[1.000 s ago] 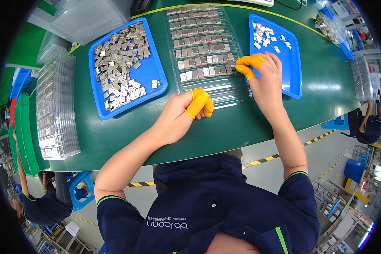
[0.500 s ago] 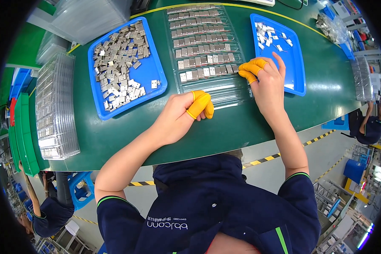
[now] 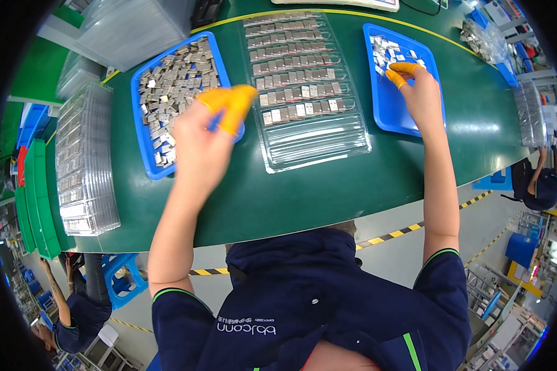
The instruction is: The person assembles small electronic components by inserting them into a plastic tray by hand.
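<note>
My left hand (image 3: pixel 207 139), with yellow finger cots, is blurred over the right edge of a blue tray (image 3: pixel 143 145); whether it holds anything cannot be made out. That tray is heaped with small silvery metal USB-type connectors (image 3: pixel 185 77). In the right-hand blue tray (image 3: pixel 402 120), my right hand (image 3: pixel 418 93) has its thumb and index finger in a pinch beside small white pieces with thin wires (image 3: pixel 380 52). What lies between the fingertips is too small to name. Between the trays, a clear plastic blister tray (image 3: pixel 315 148) carries rows of connectors; its nearest slots are bare.
Stacked clear blister trays (image 3: pixel 86 167) stand at the left, beside green bins (image 3: pixel 40 204). Large clear plastic boxes (image 3: pixel 127 31) sit at the far left. A bagged bundle (image 3: pixel 479 43) lies at the far right. Co-workers sit beyond both ends of the green table (image 3: pixel 278 210).
My left hand has moved left and up, from the blister tray's near corner to the connector tray. My right hand has left the blister tray's right edge and reached into the right-hand tray.
</note>
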### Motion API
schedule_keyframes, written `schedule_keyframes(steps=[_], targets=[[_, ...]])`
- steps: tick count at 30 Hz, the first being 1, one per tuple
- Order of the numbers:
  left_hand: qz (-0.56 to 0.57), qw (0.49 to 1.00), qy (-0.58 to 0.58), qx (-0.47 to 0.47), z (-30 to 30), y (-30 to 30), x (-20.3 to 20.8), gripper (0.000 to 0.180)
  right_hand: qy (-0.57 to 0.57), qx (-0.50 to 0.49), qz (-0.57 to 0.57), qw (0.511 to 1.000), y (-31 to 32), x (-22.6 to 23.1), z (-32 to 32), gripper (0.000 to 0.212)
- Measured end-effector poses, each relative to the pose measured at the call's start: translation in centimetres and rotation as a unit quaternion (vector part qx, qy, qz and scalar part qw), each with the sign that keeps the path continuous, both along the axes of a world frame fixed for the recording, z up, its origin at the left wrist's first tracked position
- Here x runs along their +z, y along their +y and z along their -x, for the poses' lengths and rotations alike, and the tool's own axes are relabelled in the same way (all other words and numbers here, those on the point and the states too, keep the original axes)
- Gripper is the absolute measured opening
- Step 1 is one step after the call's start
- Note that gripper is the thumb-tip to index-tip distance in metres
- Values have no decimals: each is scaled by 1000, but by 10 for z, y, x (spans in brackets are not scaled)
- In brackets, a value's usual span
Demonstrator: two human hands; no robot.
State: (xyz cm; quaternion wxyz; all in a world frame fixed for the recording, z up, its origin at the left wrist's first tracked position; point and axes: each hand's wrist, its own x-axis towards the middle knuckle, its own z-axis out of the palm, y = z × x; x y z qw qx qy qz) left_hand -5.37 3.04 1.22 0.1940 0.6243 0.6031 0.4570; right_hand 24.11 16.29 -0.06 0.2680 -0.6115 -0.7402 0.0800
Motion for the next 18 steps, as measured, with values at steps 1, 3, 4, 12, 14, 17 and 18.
schedule_keyframes(steps=[1,3,4,12,14,17,18], targets=[[27,998,25,55,17,5,3,17,-21,-18,51,998,3,-1,3,19],[55,990,56,120,49,12,2,18,-35,-4,19,999,3,-12,5,20],[73,983,94,138,62,13,-1,19,-55,4,-13,998,4,-14,5,21],[147,941,260,160,68,15,-10,23,131,-15,41,990,4,-15,6,20],[137,940,267,163,66,17,-12,25,140,-9,32,990,7,-14,2,21],[154,916,326,176,52,18,-9,23,165,7,10,986,4,-7,5,21],[153,917,325,175,53,18,-11,23,181,22,-3,983,1,-2,8,21]])
